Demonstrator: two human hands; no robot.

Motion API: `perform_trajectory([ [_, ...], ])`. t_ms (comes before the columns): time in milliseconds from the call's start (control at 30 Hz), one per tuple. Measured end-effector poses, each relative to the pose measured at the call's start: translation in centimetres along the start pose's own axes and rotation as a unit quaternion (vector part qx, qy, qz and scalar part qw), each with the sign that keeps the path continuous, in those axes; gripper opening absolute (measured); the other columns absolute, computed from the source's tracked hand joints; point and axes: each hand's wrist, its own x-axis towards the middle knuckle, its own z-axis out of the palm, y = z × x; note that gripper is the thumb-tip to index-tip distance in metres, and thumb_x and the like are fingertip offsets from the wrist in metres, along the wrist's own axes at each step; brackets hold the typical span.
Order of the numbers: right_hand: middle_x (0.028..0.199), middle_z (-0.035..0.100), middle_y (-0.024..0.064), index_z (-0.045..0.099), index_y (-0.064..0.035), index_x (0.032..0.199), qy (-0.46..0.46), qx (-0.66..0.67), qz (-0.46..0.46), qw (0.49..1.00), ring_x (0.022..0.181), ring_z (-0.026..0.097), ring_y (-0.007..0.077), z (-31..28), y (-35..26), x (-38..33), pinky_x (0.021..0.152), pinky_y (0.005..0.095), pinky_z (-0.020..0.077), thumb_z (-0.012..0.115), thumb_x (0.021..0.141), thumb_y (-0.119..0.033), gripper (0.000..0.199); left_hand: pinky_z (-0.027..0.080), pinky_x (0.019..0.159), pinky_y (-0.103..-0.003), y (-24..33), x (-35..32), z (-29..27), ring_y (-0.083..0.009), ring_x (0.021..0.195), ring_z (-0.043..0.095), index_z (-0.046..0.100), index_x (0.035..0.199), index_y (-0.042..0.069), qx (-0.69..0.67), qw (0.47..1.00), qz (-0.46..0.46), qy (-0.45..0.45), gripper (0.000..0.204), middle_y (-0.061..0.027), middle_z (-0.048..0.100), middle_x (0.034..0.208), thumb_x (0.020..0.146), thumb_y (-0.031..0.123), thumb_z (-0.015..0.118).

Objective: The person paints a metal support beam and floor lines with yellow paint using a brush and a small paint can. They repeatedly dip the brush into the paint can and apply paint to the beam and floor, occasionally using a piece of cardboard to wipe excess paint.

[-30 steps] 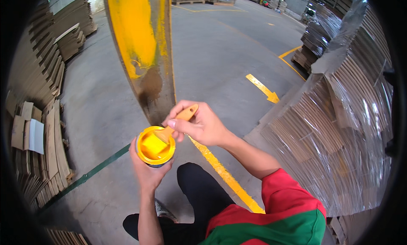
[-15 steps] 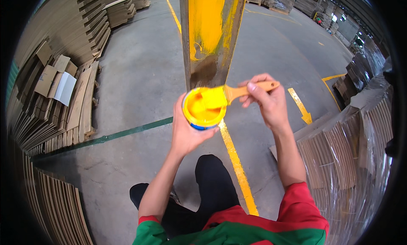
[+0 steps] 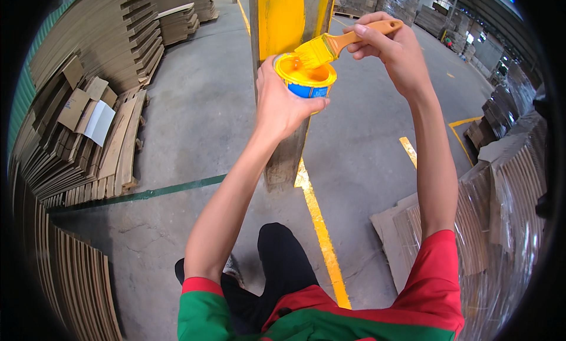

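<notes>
My left hand [image 3: 277, 102] is wrapped round a small paint can [image 3: 308, 91], blue outside with a yellow-smeared rim and yellow paint inside. A paintbrush [image 3: 340, 42] with an orange-brown handle is pinched in my right hand [image 3: 394, 51]. Its bristles are coated yellow and lie over the can's mouth, tips toward the paint. Directly behind the can stands a column [image 3: 282, 20], its upper face painted yellow and its base bare grey-brown.
Stacked flat cardboard [image 3: 88, 40] rises on the left, with a wooden pallet [image 3: 125, 143] beside it. Plastic-wrapped cardboard [image 3: 501, 223] stands at the right. A yellow floor line [image 3: 321, 235] runs from the column toward me, and a green line [image 3: 177, 189] goes left.
Both hands have risen and moved farther out, carrying the can and brush up in front of the column's painted part. The brush now tilts more steeply, handle up to the right.
</notes>
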Motion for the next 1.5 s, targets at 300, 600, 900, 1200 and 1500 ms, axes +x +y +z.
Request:
perform_trajectory([
  [300,0.096,0.075,0.0124,0.069,-0.0013,0.109,-0.013,-0.038,-0.045,0.998,0.081,0.074,0.0155,-1.0,0.1,3.0,0.077,0.0282,0.0616,0.071,0.098,-0.022,0.024,0.046,0.111,-0.044,1.7,3.6,1.3,-0.0352,0.131,0.053,0.042,0.142,-0.008,0.122,0.99,-0.007,0.071,0.112,-0.0225,0.052,0.137,0.054,0.031,0.099],
  [600,0.104,0.076,0.0121,0.07,-0.0041,0.111,-0.052,-0.14,-0.068,0.986,0.089,0.075,0.0176,-1.7,0.0,5.5,0.082,0.0305,0.0629,0.07,0.1,-0.03,0.028,0.048,0.11,-0.043,2.7,4.8,0.6,-0.0334,0.128,0.056,0.046,0.138,-0.009,0.132,0.988,-0.028,0.072,0.108,-0.0226,0.055,0.135,0.053,0.032,0.099],
  [900,0.101,0.073,0.0135,0.07,-0.0028,0.108,-0.009,-0.083,-0.098,0.992,0.085,0.073,0.0244,-1.5,-2.9,6.1,0.077,0.0327,0.06,0.069,0.096,-0.014,0.017,0.045,0.111,-0.044,2.5,5.0,0.4,-0.0354,0.13,0.051,0.041,0.14,-0.008,0.08,0.994,-0.07,0.035,0.111,-0.0238,0.052,0.137,0.054,0.031,0.099],
  [1200,0.114,0.076,0.0128,0.07,-0.0054,0.111,0.046,-0.38,-0.478,0.791,0.095,0.075,0.0243,0.3,0.1,8.5,0.085,0.0331,0.0634,0.074,0.09,-0.007,0.022,0.04,0.115,-0.046,-0.3,-5.4,-1.9,-0.0391,0.134,0.046,0.035,0.146,-0.006,0.034,0.997,-0.063,0.007,0.115,-0.0245,0.048,0.14,0.056,0.027,0.098],
  [1500,0.123,0.071,0.0167,0.065,-0.0038,0.102,-0.005,-0.385,-0.418,0.823,0.101,0.072,0.0295,6.6,13.5,-2.2,0.078,0.0393,0.0621,0.068,0.079,0.005,0.026,0.04,0.115,-0.04,-3.0,-16.5,-7.1,-0.0292,0.134,0.051,0.031,0.15,-0.004,-0.041,0.994,-0.102,0.016,0.119,-0.019,0.047,0.143,0.057,0.024,0.1],
])
